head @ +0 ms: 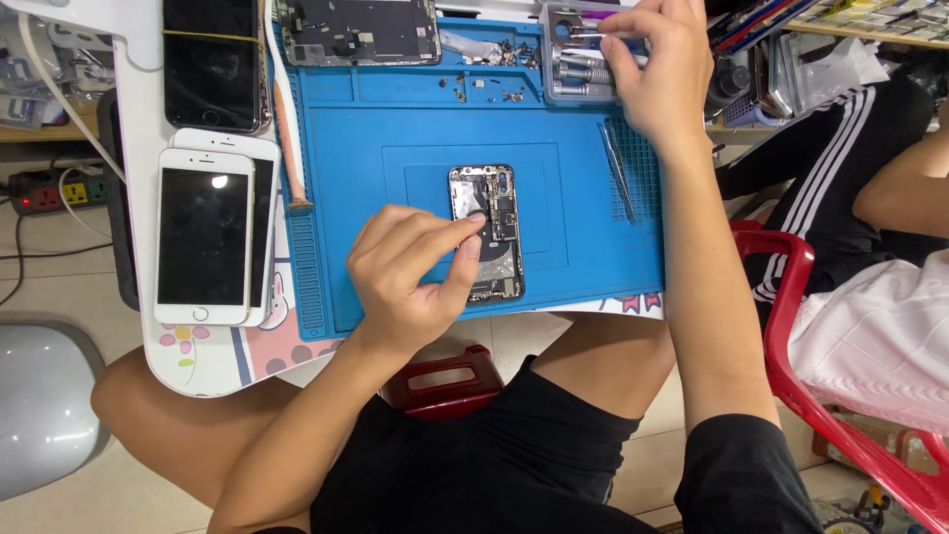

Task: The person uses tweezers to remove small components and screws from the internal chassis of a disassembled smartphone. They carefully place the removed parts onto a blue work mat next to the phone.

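At the far left of the small white table (208,366), two white phones (205,234) lie stacked with dark screens up, and above them sits a black phone (215,61) with a band around it. An orange pry tool (290,148) runs down the left edge of the blue work mat (395,119). Top of the mat, there's a stripped phone frame (358,30) with loose screws (489,74) scattered just beside it.

Centre of the mat now: the opened phone (486,232) lies flat, back up, its boards and connectors exposed. The left hand (415,272) is on it, fingers (473,225) curled in narrow, thumb and forefinger pinched down on the lower left of the internals; whether they clasp any small part, I cannot tell.

Moving right, a pair of tweezers (617,168) rests on the gridded strip of the mat. Above them the right hand (657,64) reaches into a clear plastic box (556,59) of screwdriver bits, fingers closed tight around a slim metal bit (585,38).

Far right, another person in a white top sits by a red chair (791,326).
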